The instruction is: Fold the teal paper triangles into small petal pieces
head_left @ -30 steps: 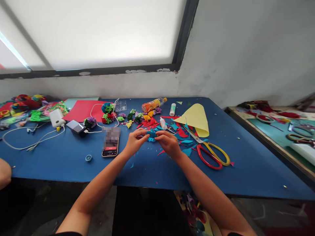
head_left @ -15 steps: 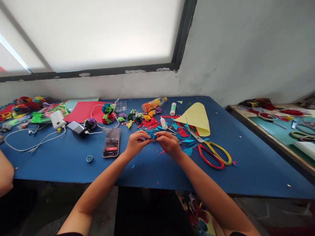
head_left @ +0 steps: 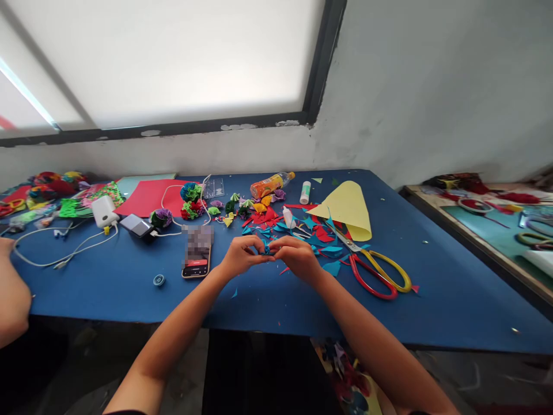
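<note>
Both my left hand (head_left: pixel 242 255) and my right hand (head_left: pixel 297 257) pinch a small folded piece of blue paper (head_left: pixel 267 248) between their fingertips, just above the table. The fingers cover most of it, so its full shape is hidden. Beyond my hands lie loose blue and red paper scraps (head_left: pixel 332 268) and a small white glue bottle (head_left: pixel 288 217). To the right of my right hand rest scissors (head_left: pixel 355 248) with one red and one yellow handle loop, their blades among the scraps.
A phone (head_left: pixel 197 252) and a small round cap (head_left: pixel 159 280) lie left of my hands. Farther back are a drink bottle (head_left: pixel 271 184), a glue stick (head_left: pixel 305 192), a curled yellow sheet (head_left: pixel 352 210), paper flowers (head_left: pixel 190 202) and a white power bank (head_left: pixel 104 211) with cables. Another person's arm (head_left: pixel 12 297) rests at the left edge.
My hands have drawn slightly nearer to me, and the blue paper looks more compact and more covered by my fingers. The other person's arm has shifted a little to the right.
</note>
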The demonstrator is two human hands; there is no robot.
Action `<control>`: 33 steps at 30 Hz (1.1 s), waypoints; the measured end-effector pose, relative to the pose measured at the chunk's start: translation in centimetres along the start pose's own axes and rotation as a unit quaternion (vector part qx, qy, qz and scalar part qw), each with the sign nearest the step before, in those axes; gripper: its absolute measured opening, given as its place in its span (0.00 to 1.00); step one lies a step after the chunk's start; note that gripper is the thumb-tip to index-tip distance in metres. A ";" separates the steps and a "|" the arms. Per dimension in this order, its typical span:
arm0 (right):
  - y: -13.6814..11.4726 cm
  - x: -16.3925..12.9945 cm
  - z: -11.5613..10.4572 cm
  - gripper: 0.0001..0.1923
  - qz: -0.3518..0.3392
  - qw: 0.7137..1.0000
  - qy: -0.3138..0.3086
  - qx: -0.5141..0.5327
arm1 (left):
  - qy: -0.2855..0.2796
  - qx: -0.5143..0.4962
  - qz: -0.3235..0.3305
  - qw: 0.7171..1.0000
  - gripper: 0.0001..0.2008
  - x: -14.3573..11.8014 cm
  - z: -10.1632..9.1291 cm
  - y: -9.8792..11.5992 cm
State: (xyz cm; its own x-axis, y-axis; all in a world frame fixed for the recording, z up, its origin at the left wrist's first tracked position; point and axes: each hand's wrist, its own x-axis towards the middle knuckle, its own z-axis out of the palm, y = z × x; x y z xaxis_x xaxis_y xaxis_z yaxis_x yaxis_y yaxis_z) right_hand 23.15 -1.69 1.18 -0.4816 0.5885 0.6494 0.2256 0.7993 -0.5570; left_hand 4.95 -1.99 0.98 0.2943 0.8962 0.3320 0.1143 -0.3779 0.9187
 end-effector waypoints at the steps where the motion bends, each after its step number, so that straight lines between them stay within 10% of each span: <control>1: 0.0 0.0 0.0 0.19 0.006 1.000 0.000 0.006 | 0.001 -0.009 -0.011 1.000 0.22 0.0 0.1 -0.1; 8: 0.0 0.4 0.1 0.10 0.032 0.995 0.066 -0.066 | 0.125 0.008 0.054 0.991 0.18 0.2 0.0 -0.1; 12: 0.4 0.5 0.1 0.08 0.076 0.995 0.016 -0.057 | 0.017 0.142 0.087 0.986 0.11 0.4 -0.7 -0.6; 18: 1.4 0.6 -0.1 0.06 0.144 0.982 -0.117 -0.021 | -0.181 0.140 -0.122 0.966 0.12 0.9 -1.3 -1.3; 26: 1.7 0.1 0.6 0.11 0.234 0.946 -0.224 -0.015 | -0.247 0.128 -0.244 0.929 0.12 0.8 -1.6 -1.5; 33: 1.7 0.0 1.4 0.05 0.254 0.936 -0.222 -0.096 | -0.196 0.184 -0.261 0.927 0.11 0.7 -0.9 -1.8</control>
State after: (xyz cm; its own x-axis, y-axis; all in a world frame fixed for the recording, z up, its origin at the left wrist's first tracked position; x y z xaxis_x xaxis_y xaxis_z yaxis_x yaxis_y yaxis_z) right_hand 22.36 -0.51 -0.48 -0.5658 0.8242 0.0217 0.6495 0.4617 -0.6042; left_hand 4.08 -0.44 -0.20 0.4218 0.8529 -0.3076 0.6333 -0.0343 0.7731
